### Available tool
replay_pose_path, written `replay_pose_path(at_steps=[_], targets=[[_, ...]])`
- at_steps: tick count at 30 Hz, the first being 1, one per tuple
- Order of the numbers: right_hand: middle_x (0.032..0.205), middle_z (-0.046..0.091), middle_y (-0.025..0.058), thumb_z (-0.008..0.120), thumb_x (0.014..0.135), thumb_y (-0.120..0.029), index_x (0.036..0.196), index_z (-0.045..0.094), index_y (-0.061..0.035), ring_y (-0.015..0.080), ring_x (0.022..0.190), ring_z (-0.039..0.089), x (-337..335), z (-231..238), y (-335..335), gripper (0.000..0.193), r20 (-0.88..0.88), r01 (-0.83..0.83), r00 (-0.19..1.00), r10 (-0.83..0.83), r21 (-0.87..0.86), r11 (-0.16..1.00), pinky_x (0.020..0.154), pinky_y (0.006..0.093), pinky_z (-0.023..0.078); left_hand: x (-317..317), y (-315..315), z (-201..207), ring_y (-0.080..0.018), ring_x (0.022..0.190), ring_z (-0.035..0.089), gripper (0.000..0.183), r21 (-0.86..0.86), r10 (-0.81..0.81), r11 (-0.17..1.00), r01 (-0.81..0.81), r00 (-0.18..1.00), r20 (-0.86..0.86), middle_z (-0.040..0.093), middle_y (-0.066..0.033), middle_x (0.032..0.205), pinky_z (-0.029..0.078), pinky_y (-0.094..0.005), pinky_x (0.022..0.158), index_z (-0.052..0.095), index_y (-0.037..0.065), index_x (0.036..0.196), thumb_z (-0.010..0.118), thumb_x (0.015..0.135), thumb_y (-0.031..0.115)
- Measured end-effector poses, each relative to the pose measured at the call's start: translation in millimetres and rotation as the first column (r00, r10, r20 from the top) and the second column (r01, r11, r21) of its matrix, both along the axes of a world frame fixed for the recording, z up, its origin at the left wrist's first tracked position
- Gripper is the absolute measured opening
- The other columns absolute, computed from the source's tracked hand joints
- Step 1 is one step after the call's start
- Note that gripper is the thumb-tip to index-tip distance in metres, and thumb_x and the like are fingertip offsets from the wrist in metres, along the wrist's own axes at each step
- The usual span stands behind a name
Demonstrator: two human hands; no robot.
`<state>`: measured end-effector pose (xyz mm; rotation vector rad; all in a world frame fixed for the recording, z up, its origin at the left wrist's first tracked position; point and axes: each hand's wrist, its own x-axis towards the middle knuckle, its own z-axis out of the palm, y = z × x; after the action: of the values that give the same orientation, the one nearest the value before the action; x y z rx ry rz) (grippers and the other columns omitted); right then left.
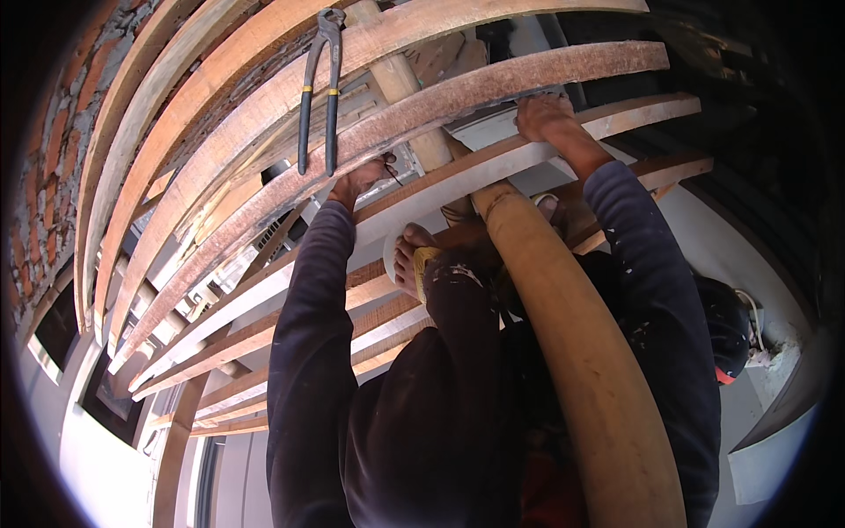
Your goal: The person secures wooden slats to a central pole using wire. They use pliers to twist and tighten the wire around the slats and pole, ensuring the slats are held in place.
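While end-cutting pincers (334, 88) bridge wooden battens (493, 84), presumably for ready reach, the left hand (356, 181) and right hand (549, 121) curl, closure and contents indiscernible.

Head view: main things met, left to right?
Brick wall → black-handled pincers lying on the wooden slats → left hand → sandaled foot → right hand. Left out: the bamboo pole, which overlaps the right hand's span.
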<state>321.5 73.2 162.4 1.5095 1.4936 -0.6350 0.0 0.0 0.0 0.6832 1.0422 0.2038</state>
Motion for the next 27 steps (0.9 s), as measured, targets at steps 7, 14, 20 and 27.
replay_pose_path(at_steps=[7, 14, 20, 27], targets=[[0.110, 0.065, 0.0092, 0.043, 0.096, -0.025, 0.109, 0.066, -0.0117, 0.0255, 0.099, 0.064, 1, -1, -13, 0.029, 0.046, -0.198, 0.980, 0.193, 0.174, 0.965, 0.082, 0.0408, 0.048, 9, 8, -10, -0.0241, 0.094, 0.059, 0.030, 0.723, -0.485, 0.512, 0.463, 0.851, -0.202, 0.061, -0.0114, 0.094, 0.050, -0.0419, 0.081, 0.056, 0.009, 0.118, 0.055, 0.088, 0.003], [0.105, 0.068, 0.0046, 0.051, 0.091, -0.016, 0.105, 0.070, -0.0153, 0.0208, 0.099, 0.065, -8, 48, -11, 0.023, -0.030, -0.538, 0.839, 0.543, 0.102, 0.837, 0.080, 0.0338, 0.050, 14, -16, -92, -0.0264, 0.104, 0.059, 0.034, 0.406, -0.578, 0.647, 0.646, 0.762, -0.292, 0.063, -0.0182, 0.112, 0.048, -0.0379, 0.090, 0.057, -0.001, 0.119, 0.049, 0.093, 0.019], [0.098, 0.068, 0.0133, 0.056, 0.083, -0.011, 0.091, 0.071, -0.0087, 0.0291, 0.093, 0.065, 16, 92, -7, 0.017, -0.311, -0.469, 0.817, 0.485, 0.130, 0.874, 0.078, 0.0375, 0.051, 63, 11, 17, -0.0275, 0.109, 0.058, 0.044, 0.130, -0.506, 0.811, 0.570, 0.796, -0.332, 0.061, -0.0188, 0.117, 0.046, -0.0380, 0.094, 0.053, -0.002, 0.124, 0.055, 0.091, 0.027], [0.088, 0.065, 0.0161, 0.048, 0.085, -0.012, 0.079, 0.069, -0.0063, 0.0325, 0.085, 0.063, 21, 115, 5, 0.022, -0.387, -0.458, 0.744, 0.545, 0.300, 0.837, 0.074, 0.0427, 0.048, 4, -8, 94, -0.0357, 0.104, 0.059, 0.031, 0.390, -0.235, 0.758, 0.522, 0.777, -0.584, 0.063, -0.0184, 0.113, 0.046, -0.0405, 0.090, 0.061, 0.004, 0.115, 0.054, 0.093, 0.025]])
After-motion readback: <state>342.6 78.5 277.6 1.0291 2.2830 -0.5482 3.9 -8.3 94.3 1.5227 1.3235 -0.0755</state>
